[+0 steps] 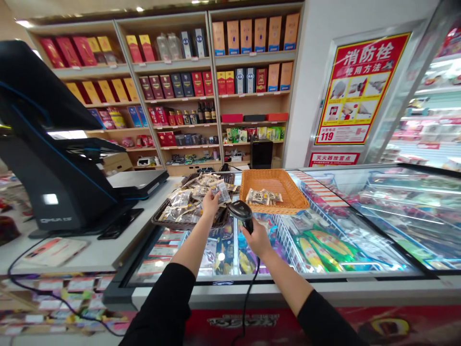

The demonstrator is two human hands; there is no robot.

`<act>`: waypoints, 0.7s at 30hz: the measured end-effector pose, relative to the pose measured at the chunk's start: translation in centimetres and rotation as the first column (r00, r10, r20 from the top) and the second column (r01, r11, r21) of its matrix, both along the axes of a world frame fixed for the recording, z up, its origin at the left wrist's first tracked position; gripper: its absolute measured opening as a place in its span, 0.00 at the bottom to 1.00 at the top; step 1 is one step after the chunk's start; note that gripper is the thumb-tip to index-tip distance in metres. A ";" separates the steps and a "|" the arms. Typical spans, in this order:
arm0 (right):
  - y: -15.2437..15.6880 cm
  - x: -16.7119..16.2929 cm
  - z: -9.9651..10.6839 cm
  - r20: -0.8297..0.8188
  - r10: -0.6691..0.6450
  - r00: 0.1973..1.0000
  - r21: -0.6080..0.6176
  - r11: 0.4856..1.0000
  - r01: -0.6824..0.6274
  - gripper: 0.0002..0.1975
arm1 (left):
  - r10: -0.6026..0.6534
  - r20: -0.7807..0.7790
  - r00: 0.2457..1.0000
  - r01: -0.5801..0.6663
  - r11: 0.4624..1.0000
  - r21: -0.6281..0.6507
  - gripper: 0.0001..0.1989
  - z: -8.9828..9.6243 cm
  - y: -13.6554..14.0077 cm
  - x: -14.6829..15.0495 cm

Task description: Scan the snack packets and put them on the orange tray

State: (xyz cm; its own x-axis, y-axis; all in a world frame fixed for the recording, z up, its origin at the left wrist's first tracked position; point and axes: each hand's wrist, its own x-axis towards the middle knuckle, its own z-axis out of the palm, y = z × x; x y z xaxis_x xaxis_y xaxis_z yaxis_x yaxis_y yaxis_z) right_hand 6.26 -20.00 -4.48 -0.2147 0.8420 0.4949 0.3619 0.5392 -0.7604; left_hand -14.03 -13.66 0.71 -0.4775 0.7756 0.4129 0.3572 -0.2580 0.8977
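Observation:
My left hand pinches a small clear snack packet over a dark woven basket, which is heaped with similar packets. In my right hand is a black barcode scanner, gripped by its handle, its head tilted toward the left hand and the packet. From the scanner a black cable hangs down over the freezer's front. Just beyond the scanner stands an orange wicker basket with a few packets lying at its near side.
Both baskets rest on the glass top of a chest freezer with bagged goods inside. To the left is a counter with a cash register, a scale and a phone. Shelves of boxes line the back wall.

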 end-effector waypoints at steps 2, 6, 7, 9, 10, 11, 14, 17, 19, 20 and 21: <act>0.0 0.0 0.0 0.001 0.010 1.000 0.006 1.000 -0.010 0.13 | -0.019 0.019 1.000 0.019 1.000 0.003 0.08 -0.2 0.2 0.0; -0.1 -0.1 0.1 -0.007 0.018 1.000 0.004 1.000 -0.018 0.13 | -0.003 0.017 1.000 0.003 1.000 -0.012 0.10 -0.4 0.5 -0.1; -0.1 -0.1 0.0 -0.014 0.015 1.000 0.004 1.000 -0.015 0.13 | 0.003 0.009 1.000 -0.003 1.000 -0.012 0.10 -0.5 0.5 -0.1; -0.1 0.0 -0.2 -0.050 0.005 0.999 0.001 1.000 -0.005 0.13 | 0.001 -0.011 1.000 -0.001 1.000 -0.002 0.10 -0.3 0.3 -0.1; 0.0 0.0 -0.3 -0.087 0.002 0.996 -0.015 1.000 -0.003 0.13 | 0.007 -0.034 0.999 -0.007 1.000 0.004 0.11 -0.2 0.0 0.0; 0.1 0.1 -0.5 -0.143 -0.003 0.990 -0.046 0.999 -0.003 0.13 | 0.023 -0.075 0.997 -0.022 1.000 0.006 0.12 0.1 -0.3 0.1; 0.7 0.5 -0.7 -0.403 -0.087 0.911 -0.184 0.983 0.013 0.13 | 0.069 -0.317 0.946 -0.060 0.998 0.036 0.15 1.5 -1.2 1.2; 1.7 1.0 -0.6 -0.639 -0.252 0.726 -0.253 0.961 0.111 0.14 | 0.053 -0.618 0.784 -0.003 0.997 0.081 0.21 3.0 -1.2 3.7; 2.4 1.3 -0.5 -0.715 -0.316 0.624 -0.263 0.948 0.178 0.14 | -0.001 -0.760 0.650 0.029 0.999 0.023 0.23 3.5 -0.5 6.2; 2.7 1.5 -0.5 -0.730 -0.333 0.596 -0.268 0.943 0.198 0.14 | -0.078 -0.813 0.577 0.046 0.997 -0.062 0.23 3.4 0.1 7.6; 2.9 1.7 -0.5 -0.736 -0.346 0.582 -0.276 0.938 0.209 0.14 | -0.191 -0.843 0.502 0.064 0.981 -0.184 0.23 3.3 0.6 8.8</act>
State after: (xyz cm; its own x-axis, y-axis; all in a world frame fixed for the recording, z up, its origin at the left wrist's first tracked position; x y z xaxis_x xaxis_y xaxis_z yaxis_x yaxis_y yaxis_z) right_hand 7.93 -17.06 -4.97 0.4399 0.8677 0.2316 -0.2739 0.3752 -0.8855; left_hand -5.21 -13.03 3.97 0.1661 0.8678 0.4683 0.9369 -0.2871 0.1996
